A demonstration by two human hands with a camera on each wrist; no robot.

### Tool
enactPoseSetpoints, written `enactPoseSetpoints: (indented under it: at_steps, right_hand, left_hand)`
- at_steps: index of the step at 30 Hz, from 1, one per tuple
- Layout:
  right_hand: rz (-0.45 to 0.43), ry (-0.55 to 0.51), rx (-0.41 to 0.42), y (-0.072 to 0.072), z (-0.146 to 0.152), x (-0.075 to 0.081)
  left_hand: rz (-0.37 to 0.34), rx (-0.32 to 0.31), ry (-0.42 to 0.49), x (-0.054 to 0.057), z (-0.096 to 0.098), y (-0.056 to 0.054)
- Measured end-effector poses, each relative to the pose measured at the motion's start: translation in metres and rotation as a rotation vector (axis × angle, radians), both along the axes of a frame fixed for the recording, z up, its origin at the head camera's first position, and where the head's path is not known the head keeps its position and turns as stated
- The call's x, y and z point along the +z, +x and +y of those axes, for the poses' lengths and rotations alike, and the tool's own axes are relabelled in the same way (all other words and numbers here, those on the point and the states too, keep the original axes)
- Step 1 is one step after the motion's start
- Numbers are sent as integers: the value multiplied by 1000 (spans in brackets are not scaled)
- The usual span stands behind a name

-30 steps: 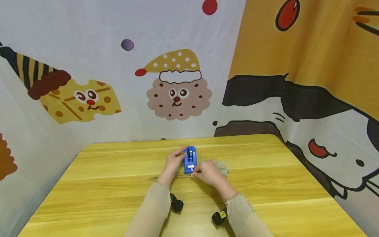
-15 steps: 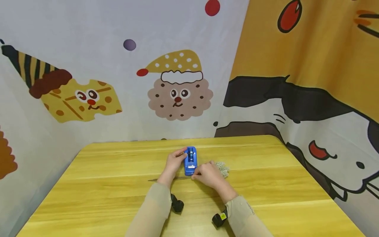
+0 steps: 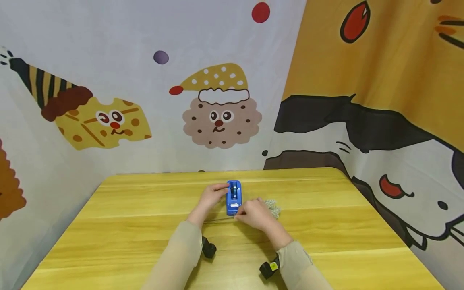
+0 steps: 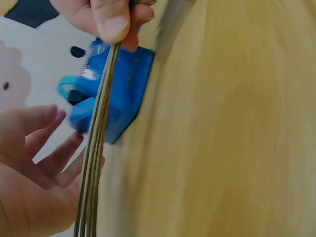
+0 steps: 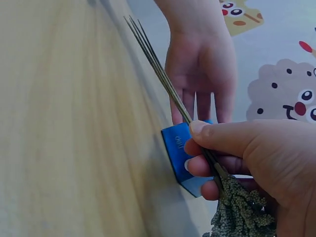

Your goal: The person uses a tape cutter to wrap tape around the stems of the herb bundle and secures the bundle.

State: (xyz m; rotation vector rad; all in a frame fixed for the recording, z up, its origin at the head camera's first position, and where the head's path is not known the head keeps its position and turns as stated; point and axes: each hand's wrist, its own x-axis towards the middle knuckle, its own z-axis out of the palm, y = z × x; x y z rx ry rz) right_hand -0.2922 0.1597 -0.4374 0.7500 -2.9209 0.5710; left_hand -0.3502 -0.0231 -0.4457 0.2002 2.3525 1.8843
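Note:
A blue tape dispenser (image 3: 233, 198) stands near the middle of the table, its roll seated toward the far end. My left hand (image 3: 210, 197) is at its left side, fingers loosely extended, fingertips right at the dispenser's edge. In the left wrist view that hand (image 4: 34, 168) has nothing between thumb and fingers. With thumb and fingers my right hand (image 3: 255, 213) pinches a bundle of thin stems (image 5: 165, 81) at the dispenser's near end. Small pale green dried flower heads (image 5: 242, 207) hang below the right hand. The stems (image 3: 219, 220) run leftward, partly hidden behind the left wrist.
The wooden table (image 3: 127, 241) has a rounded far edge against a cartoon-printed curtain (image 3: 217, 157). Black wrist cameras sit on both wrists, the left camera (image 3: 208, 247) and the right camera (image 3: 268, 269) close above the tabletop.
My left hand has loosened from the dispenser and drawn slightly left, and its wrist now covers the stem ends. The right hand keeps its pinch on the stems, almost still.

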Motion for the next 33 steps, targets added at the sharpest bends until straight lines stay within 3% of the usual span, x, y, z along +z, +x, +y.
enactPoseSetpoints:
  at_steps: [3,7,10,13,23,29,33]
  right_hand:
    - [-27,-17,-8,1,0,5]
    - [-16,-31,-16,2,2,11]
    - [10,-36,-22,3,4,15]
    - [24,-38,-32,4,5,19]
    - [20,-73,-33,6,7,31]
    - [-59,-85,-27,7,11,27]
    - [-42,-101,-35,6,11,26]
  left_hand:
    - [79,-87,-177,11,-12,9]
    - [175,-273,-372,25,-28,23]
    - [227,-408,-440,34,-36,32]
    - [227,-481,-434,38,-41,38]
    - [171,-522,-370,37,-47,45]
    - [165,-541,-368,26,-47,46]
    - [172,-522,-359,25,-47,45]
